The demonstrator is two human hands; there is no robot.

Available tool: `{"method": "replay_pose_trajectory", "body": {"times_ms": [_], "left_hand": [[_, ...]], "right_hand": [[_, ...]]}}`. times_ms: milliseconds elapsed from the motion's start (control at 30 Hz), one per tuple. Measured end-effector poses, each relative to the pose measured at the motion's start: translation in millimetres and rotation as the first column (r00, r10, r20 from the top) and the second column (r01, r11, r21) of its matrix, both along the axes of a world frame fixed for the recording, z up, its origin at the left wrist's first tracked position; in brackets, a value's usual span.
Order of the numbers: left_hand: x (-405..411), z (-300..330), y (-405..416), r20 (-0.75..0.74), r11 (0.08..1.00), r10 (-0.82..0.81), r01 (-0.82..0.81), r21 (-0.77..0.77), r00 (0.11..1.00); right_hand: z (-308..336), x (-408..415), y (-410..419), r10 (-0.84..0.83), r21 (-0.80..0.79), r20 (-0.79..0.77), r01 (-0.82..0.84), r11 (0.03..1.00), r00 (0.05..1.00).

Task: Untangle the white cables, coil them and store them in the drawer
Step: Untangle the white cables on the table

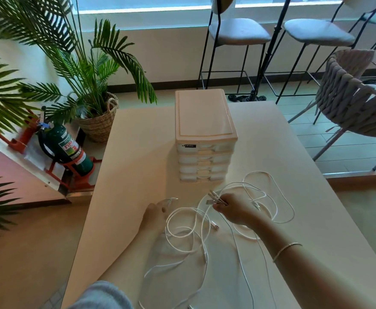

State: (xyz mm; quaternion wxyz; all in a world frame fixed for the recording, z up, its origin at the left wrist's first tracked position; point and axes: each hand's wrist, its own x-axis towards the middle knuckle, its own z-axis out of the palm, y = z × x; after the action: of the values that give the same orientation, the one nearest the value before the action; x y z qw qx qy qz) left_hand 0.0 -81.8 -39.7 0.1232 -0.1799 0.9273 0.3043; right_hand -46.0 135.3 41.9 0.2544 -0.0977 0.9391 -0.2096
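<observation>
The right hand (235,209) has its fingers curled round a small bunch of white plug ends (213,198), pinching them just above the table; the left hand (154,216) pinches another plug end (171,200) between fingertips, its sleeve grey at the forearm; between and around both hands the thin white cables (189,230) sprawl in loose tangled loops across the pale beige tabletop (138,152), trailing towards the near edge; a thin bracelet (286,249) circles the right wrist; just beyond the tangle stands the cream plastic drawer unit (205,134), every drawer closed; to the left, on the floor, a green fire extinguisher (65,148) and a potted palm in a woven basket (100,121).
</observation>
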Motion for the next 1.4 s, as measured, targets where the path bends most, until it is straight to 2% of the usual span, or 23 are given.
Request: {"method": "replay_pose_trajectory", "body": {"times_ms": [133, 200, 333, 400, 467, 533, 633, 700, 800, 900, 1000, 1100, 1167, 1267, 1300, 1400], "left_hand": [[-4.2, 4.6, 1.5, 0.1, 0.957, 0.261, -0.271, 0.103, 0.96], [-7.6, 9.6, 2.3, 0.105, 0.944, 0.308, -0.318, 0.093, 0.945], [-18.6, 34.9, 5.7, -0.092, 0.911, 0.397, -0.381, 0.158, 0.913], [-25.0, 49.7, 11.9, -0.151, 0.892, 0.403, -0.352, 0.283, 0.903], [-27.4, 65.5, 24.2, -0.135, 0.845, 0.366, -0.268, 0.462, 0.921], [-27.6, 76.2, 35.3, -0.157, 0.825, 0.307, -0.18, 0.535, 0.939], [-28.0, 91.2, 49.7, -0.21, 0.82, 0.259, -0.1, 0.564, 0.943], [-29.4, 100.5, 57.4, -0.228, 0.823, 0.232, -0.065, 0.565, 0.946], [-30.9, 112.2, 67.3, -0.263, 0.864, 0.157, -0.004, 0.503, 0.952], [-32.2, 123.0, 72.6, -0.3, 0.925, 0.06, 0.06, 0.375, 0.952], [-34.0, 130.2, 76.4, -0.338, 0.943, -0.041, 0.148, 0.298, 0.94], [-35.7, 134.0, 82.1, -0.366, 0.943, -0.123, 0.223, 0.246, 0.922], [-35.3, 135.8, 86.3, -0.362, 0.922, -0.119, 0.238, 0.305, 0.925], [-30.5, 131.7, 90.7, -0.306, 0.809, -0.112, 0.266, 0.524, 0.945], [-28.7, 128.4, 90.8, -0.309, 0.79, -0.117, 0.277, 0.547, 0.944], [-26.9, 121.2, 88.9, -0.328, 0.842, -0.235, 0.36, 0.401, 0.915]], "right_hand": [[-0.7, 2.7, -1.3, -0.011, -0.037, 0.022, 0.011, 0.999, 1.0], [1.0, 3.2, -2.9, -0.021, -0.089, 0.028, 0.024, 0.996, 0.999], [5.3, 0.6, -9.9, -0.102, -0.206, 0.033, 0.106, 0.973, 0.994], [7.7, 0.1, -16.3, -0.142, -0.35, 0.105, 0.171, 0.921, 0.984], [13.5, -0.5, -23.4, -0.184, -0.513, 0.183, 0.253, 0.82, 0.966], [19.6, -2.3, -28.4, -0.232, -0.627, 0.219, 0.319, 0.711, 0.948], [25.6, -4.8, -33.1, -0.317, -0.739, 0.221, 0.371, 0.562, 0.922], [28.1, -5.1, -35.0, -0.352, -0.77, 0.211, 0.377, 0.516, 0.912], [32.3, -1.8, -33.8, -0.293, -0.823, 0.281, 0.387, 0.417, 0.914], [37.0, 0.3, -28.6, -0.243, -0.831, 0.315, 0.391, 0.395, 0.917], [41.2, 0.8, -26.4, -0.245, -0.861, 0.326, 0.394, 0.322, 0.913], [43.3, 0.3, -28.7, -0.309, -0.858, 0.28, 0.381, 0.345, 0.909], [46.4, -2.2, -28.5, -0.365, -0.855, 0.277, 0.401, 0.328, 0.889], [59.4, -9.6, -21.3, -0.423, -0.861, 0.353, 0.466, 0.202, 0.835], [64.0, -12.2, -18.3, -0.43, -0.863, 0.361, 0.471, 0.181, 0.827], [72.1, -17.8, -10.4, -0.455, -0.872, 0.314, 0.443, 0.209, 0.833]]}}
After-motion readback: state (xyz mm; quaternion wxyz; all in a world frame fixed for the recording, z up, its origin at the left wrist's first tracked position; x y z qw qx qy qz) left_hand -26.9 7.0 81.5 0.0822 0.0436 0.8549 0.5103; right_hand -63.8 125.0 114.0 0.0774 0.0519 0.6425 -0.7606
